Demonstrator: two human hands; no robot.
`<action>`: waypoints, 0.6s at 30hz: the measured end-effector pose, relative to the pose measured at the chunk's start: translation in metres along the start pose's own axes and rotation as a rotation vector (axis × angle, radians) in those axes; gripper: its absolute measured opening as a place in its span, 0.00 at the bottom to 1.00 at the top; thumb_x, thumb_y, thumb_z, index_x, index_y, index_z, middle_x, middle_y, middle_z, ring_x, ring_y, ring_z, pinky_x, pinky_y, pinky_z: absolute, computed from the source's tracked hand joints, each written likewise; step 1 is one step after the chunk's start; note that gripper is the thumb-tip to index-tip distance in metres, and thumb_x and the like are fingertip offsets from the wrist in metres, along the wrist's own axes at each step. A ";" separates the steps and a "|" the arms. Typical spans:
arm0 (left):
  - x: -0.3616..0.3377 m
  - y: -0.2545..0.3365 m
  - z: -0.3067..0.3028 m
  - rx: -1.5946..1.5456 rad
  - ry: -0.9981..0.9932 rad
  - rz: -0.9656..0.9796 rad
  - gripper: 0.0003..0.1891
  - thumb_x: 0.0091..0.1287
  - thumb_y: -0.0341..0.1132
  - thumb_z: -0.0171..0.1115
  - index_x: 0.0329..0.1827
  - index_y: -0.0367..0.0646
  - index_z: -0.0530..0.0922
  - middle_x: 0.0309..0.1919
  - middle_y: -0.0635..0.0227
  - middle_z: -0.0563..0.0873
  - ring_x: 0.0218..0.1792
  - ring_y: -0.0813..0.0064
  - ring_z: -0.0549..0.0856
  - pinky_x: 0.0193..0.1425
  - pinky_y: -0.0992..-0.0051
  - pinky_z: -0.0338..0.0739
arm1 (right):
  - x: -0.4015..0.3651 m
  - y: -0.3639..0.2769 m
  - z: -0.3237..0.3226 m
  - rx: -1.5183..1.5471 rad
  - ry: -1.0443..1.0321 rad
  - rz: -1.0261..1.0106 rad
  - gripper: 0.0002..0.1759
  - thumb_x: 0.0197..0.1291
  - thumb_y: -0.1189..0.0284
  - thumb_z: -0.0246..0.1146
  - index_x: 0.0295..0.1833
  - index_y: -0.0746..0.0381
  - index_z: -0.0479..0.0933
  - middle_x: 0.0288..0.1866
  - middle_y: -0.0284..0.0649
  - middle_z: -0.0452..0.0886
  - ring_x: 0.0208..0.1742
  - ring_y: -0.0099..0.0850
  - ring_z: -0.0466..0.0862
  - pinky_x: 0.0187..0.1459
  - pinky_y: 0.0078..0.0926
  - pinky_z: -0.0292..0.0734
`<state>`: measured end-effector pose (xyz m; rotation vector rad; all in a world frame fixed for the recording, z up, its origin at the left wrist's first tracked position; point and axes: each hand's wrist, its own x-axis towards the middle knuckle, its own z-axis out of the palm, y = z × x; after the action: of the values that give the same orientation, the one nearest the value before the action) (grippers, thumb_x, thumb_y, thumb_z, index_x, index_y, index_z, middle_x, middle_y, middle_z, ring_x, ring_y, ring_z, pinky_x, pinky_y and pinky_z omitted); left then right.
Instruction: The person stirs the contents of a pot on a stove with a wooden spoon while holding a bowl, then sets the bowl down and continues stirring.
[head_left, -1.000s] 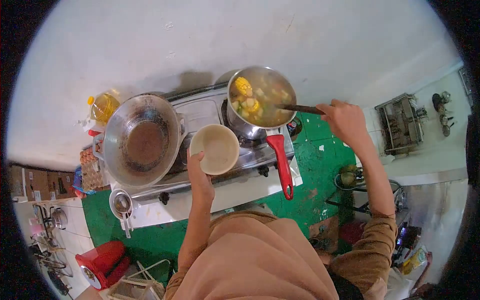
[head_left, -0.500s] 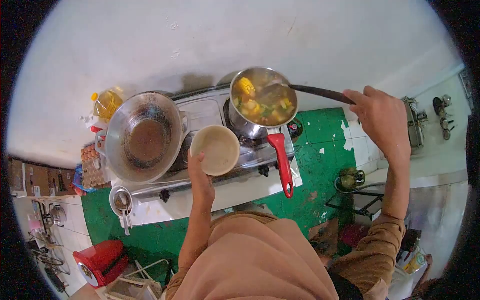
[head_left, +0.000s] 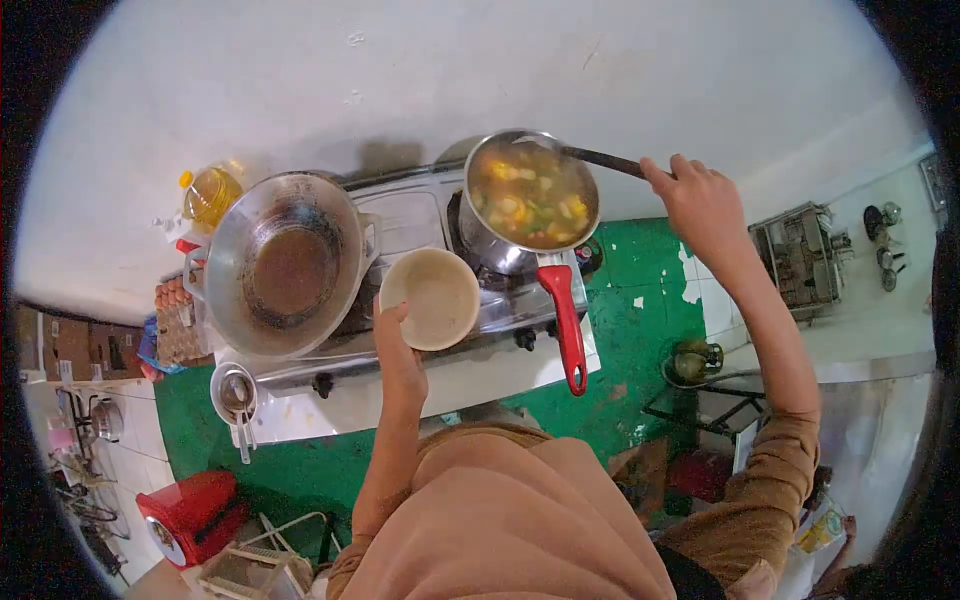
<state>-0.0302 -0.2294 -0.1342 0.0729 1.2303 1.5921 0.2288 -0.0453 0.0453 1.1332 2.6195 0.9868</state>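
My left hand (head_left: 400, 355) grips a cream bowl (head_left: 436, 298) by its near left side. The bowl is held above the front of the stove, just left of the pot, and no food shows in it. In my right hand (head_left: 703, 205) is the dark handle of a ladle (head_left: 606, 160). The ladle's metal head is at the far side of the pot (head_left: 597, 215), its lower part hidden in the broth. Corn pieces and green vegetables float in the soup (head_left: 530, 208). The pot's red handle (head_left: 568, 330) points toward me.
A large wok (head_left: 225, 300) sits on the left of the stove (head_left: 420, 395). Behind it stands an oil bottle (head_left: 212, 197). Eggs (head_left: 175, 298) are stacked at the left. A small bowl with a strainer (head_left: 234, 392) rests at the stove's front left corner.
My right hand has moved left, pushing the ladle's head toward the far rim of the pot. The corn and vegetables have shifted in the broth. My left hand and the bowl stay nearly still.
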 end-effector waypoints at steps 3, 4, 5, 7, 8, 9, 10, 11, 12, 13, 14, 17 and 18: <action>0.005 -0.006 -0.004 0.043 -0.013 0.016 0.32 0.59 0.44 0.53 0.68 0.46 0.61 0.58 0.65 0.70 0.58 0.69 0.71 0.59 0.66 0.68 | 0.009 -0.003 0.017 -0.030 0.001 -0.066 0.18 0.56 0.73 0.57 0.54 0.55 0.74 0.29 0.36 0.74 0.30 0.32 0.81 0.28 0.30 0.77; 0.005 -0.006 -0.004 0.040 -0.011 0.015 0.32 0.59 0.44 0.53 0.68 0.46 0.61 0.58 0.65 0.70 0.58 0.69 0.71 0.59 0.66 0.68 | 0.013 -0.004 0.018 -0.030 0.001 -0.069 0.18 0.56 0.73 0.57 0.54 0.55 0.74 0.29 0.36 0.74 0.30 0.32 0.81 0.28 0.30 0.77; 0.004 -0.004 -0.004 0.053 -0.037 0.002 0.34 0.59 0.44 0.53 0.69 0.46 0.59 0.58 0.64 0.70 0.59 0.69 0.71 0.60 0.66 0.67 | 0.018 -0.007 0.020 -0.027 -0.045 -0.103 0.17 0.56 0.73 0.57 0.53 0.55 0.75 0.30 0.37 0.75 0.29 0.33 0.82 0.28 0.31 0.77; 0.004 -0.004 -0.004 0.060 -0.056 -0.012 0.35 0.59 0.44 0.54 0.71 0.45 0.57 0.58 0.64 0.70 0.59 0.69 0.70 0.60 0.66 0.67 | 0.027 -0.009 0.024 -0.022 -0.090 -0.145 0.16 0.56 0.74 0.56 0.51 0.56 0.75 0.30 0.38 0.76 0.28 0.34 0.82 0.28 0.32 0.77; 0.005 -0.007 -0.005 0.043 -0.025 -0.015 0.36 0.59 0.44 0.54 0.71 0.44 0.56 0.58 0.63 0.70 0.60 0.69 0.70 0.61 0.67 0.66 | 0.033 -0.009 0.027 0.011 -0.167 -0.161 0.12 0.56 0.72 0.56 0.47 0.58 0.75 0.31 0.41 0.78 0.30 0.37 0.83 0.29 0.35 0.79; 0.005 -0.009 -0.005 0.026 0.006 -0.018 0.36 0.59 0.43 0.53 0.71 0.42 0.56 0.58 0.63 0.70 0.60 0.69 0.70 0.61 0.67 0.66 | 0.038 -0.008 0.029 0.043 -0.243 -0.178 0.10 0.57 0.71 0.55 0.44 0.59 0.76 0.31 0.44 0.81 0.31 0.40 0.84 0.30 0.37 0.80; 0.005 -0.009 -0.005 0.021 0.012 -0.019 0.36 0.59 0.43 0.53 0.71 0.42 0.56 0.58 0.63 0.70 0.60 0.69 0.70 0.61 0.67 0.66 | 0.043 -0.007 0.031 0.042 -0.242 -0.186 0.10 0.57 0.71 0.55 0.44 0.59 0.76 0.31 0.44 0.81 0.31 0.40 0.84 0.30 0.37 0.80; 0.005 -0.009 -0.005 0.012 0.002 -0.018 0.37 0.59 0.43 0.54 0.71 0.41 0.55 0.59 0.63 0.70 0.60 0.69 0.69 0.62 0.68 0.65 | 0.048 -0.004 0.034 0.073 -0.244 -0.206 0.08 0.56 0.71 0.55 0.39 0.60 0.78 0.29 0.45 0.81 0.31 0.42 0.84 0.31 0.39 0.80; 0.005 -0.008 -0.005 0.003 -0.009 -0.017 0.38 0.59 0.43 0.54 0.72 0.39 0.53 0.59 0.62 0.69 0.61 0.69 0.69 0.63 0.69 0.64 | 0.053 -0.003 0.036 0.103 -0.245 -0.227 0.08 0.56 0.71 0.55 0.35 0.62 0.79 0.28 0.46 0.81 0.31 0.44 0.84 0.32 0.41 0.80; 0.005 -0.007 -0.005 -0.003 -0.003 -0.019 0.38 0.59 0.43 0.54 0.72 0.39 0.53 0.59 0.62 0.69 0.61 0.69 0.69 0.63 0.69 0.64 | 0.060 -0.001 0.034 0.101 -0.246 -0.235 0.08 0.56 0.71 0.55 0.35 0.62 0.79 0.28 0.46 0.81 0.31 0.44 0.84 0.32 0.41 0.80; 0.005 -0.007 -0.005 -0.009 -0.009 -0.016 0.38 0.59 0.43 0.53 0.72 0.38 0.53 0.59 0.62 0.69 0.61 0.69 0.68 0.65 0.70 0.62 | 0.067 0.001 0.030 0.091 -0.343 -0.218 0.09 0.56 0.71 0.56 0.31 0.62 0.79 0.27 0.47 0.82 0.32 0.44 0.84 0.33 0.42 0.80; 0.009 -0.009 -0.010 -0.019 -0.032 -0.005 0.38 0.59 0.42 0.53 0.72 0.37 0.53 0.61 0.61 0.68 0.63 0.68 0.67 0.67 0.71 0.59 | 0.084 0.013 0.042 0.133 -0.460 -0.230 0.10 0.55 0.70 0.56 0.29 0.64 0.80 0.24 0.48 0.81 0.29 0.43 0.83 0.32 0.39 0.79; 0.010 -0.010 -0.012 -0.014 -0.054 0.005 0.39 0.58 0.42 0.54 0.72 0.37 0.53 0.62 0.60 0.67 0.63 0.68 0.66 0.68 0.71 0.57 | 0.088 0.019 0.046 0.190 -0.481 -0.249 0.10 0.54 0.71 0.56 0.30 0.65 0.80 0.22 0.47 0.80 0.25 0.41 0.83 0.30 0.37 0.78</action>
<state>-0.0345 -0.2305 -0.1521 0.1093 1.1773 1.5927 0.1937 0.0489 0.0328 0.9066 2.4070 0.3653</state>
